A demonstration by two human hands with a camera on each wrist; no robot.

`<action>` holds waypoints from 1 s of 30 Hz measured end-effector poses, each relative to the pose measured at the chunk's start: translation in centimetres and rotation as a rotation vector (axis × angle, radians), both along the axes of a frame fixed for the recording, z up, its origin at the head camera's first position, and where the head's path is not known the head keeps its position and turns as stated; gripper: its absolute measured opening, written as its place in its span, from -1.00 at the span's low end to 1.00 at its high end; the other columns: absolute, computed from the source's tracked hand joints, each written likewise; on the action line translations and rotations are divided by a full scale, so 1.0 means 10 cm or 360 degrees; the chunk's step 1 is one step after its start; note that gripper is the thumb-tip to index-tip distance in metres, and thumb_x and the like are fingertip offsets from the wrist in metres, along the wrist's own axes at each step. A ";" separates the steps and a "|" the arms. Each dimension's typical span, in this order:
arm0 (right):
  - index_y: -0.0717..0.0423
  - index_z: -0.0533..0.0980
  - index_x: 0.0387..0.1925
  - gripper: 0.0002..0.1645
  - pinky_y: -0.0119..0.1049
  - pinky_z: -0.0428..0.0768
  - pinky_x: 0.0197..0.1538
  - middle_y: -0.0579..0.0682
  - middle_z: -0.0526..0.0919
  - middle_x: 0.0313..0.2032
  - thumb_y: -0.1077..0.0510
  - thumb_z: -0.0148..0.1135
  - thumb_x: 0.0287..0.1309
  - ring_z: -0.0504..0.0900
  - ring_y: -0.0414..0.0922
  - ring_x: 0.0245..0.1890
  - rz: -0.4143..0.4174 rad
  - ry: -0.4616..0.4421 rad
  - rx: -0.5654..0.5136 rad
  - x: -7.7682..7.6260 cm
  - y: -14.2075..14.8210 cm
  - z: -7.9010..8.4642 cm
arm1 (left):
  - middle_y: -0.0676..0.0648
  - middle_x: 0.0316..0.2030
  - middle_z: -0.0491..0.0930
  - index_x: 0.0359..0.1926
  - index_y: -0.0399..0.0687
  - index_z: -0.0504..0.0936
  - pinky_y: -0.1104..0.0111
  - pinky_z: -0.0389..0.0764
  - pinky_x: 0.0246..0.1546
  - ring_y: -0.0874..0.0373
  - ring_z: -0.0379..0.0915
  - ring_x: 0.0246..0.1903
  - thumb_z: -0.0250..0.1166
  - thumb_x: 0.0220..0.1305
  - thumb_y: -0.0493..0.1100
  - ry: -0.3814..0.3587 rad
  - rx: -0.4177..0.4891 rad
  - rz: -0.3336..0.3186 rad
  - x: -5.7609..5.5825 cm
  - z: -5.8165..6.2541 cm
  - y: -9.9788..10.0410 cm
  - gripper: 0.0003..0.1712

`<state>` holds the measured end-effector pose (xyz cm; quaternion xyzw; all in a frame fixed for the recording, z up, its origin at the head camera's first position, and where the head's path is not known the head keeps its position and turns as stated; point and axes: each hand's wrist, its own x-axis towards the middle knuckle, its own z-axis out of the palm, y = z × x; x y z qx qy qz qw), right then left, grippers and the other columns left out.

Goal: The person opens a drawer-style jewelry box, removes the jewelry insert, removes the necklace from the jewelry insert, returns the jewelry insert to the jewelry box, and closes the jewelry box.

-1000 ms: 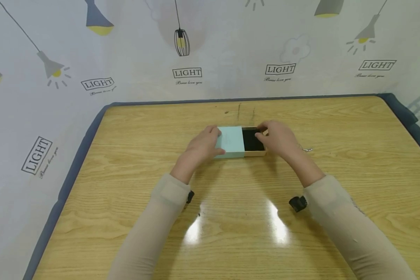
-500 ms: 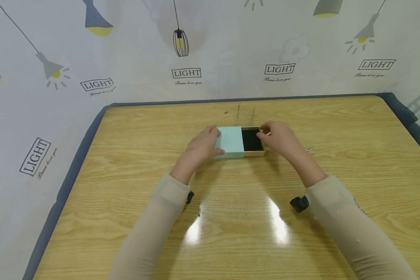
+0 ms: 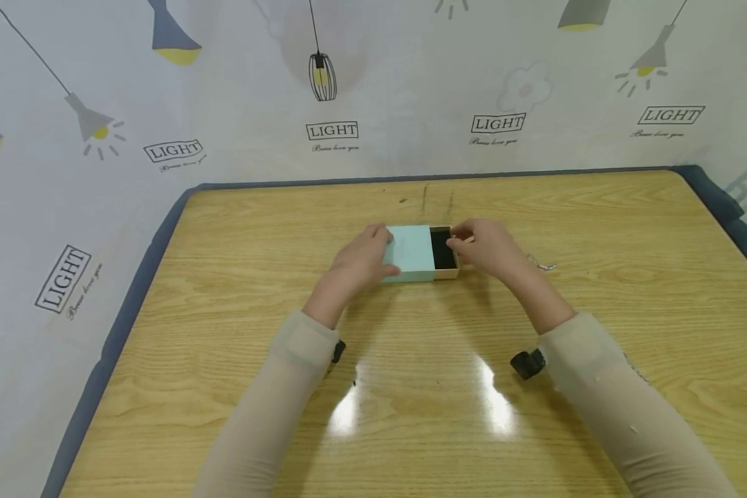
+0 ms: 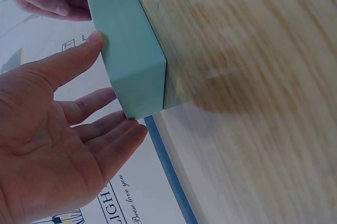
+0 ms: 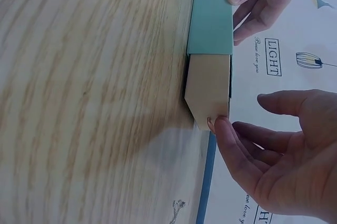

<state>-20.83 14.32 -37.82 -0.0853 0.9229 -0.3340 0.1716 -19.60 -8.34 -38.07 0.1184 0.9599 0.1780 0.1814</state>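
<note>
A light mint sliding box lies on the wooden table, its drawer partly out to the right. My left hand [image 3: 361,256] holds the mint sleeve [image 3: 411,249], thumb on the near side and fingers round the far left end. The tan drawer [image 5: 208,84], black inside, sticks out of the sleeve. My right hand [image 3: 485,247] is at the drawer's outer end. In the right wrist view its fingertips touch that end beside a small brown loop [image 5: 211,124], while the thumb stands apart over the drawer.
A thin silvery chain [image 3: 544,265] lies on the table [image 3: 436,429] just right of the right hand. Dark edging [image 3: 348,181] borders the table, against a wall [image 3: 411,83] printed with lamps. Each sleeve cuff carries a black wrist camera [image 3: 528,363].
The drawer has slid left, further into the sleeve, so less of its black inside shows. My right hand has moved left with it; the left hand has stayed put on the sleeve.
</note>
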 end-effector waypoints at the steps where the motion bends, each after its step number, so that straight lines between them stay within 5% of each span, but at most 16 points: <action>1: 0.34 0.34 0.35 -0.43 0.04 0.62 0.19 0.30 0.49 0.26 0.06 0.01 0.49 0.65 0.15 0.09 0.0007 -0.0003 -0.0008 0.00 0.00 0.00 | -0.14 0.54 0.05 0.44 -0.11 0.24 0.15 0.38 0.42 -0.04 0.19 0.45 0.28 0.36 0.06 0.0001 -0.0002 0.0000 0.00 0.00 0.00 -0.24; 30: 0.31 0.32 0.38 -0.40 0.11 0.53 0.28 0.28 0.46 0.30 0.03 0.02 0.49 0.56 0.19 0.21 0.0046 -0.0016 -0.0031 0.01 -0.06 0.00 | -0.14 0.55 0.03 0.45 -0.12 0.22 0.17 0.41 0.40 -0.04 0.18 0.45 0.28 0.35 0.07 0.0004 -0.0030 -0.0011 -0.01 -0.01 0.01 -0.22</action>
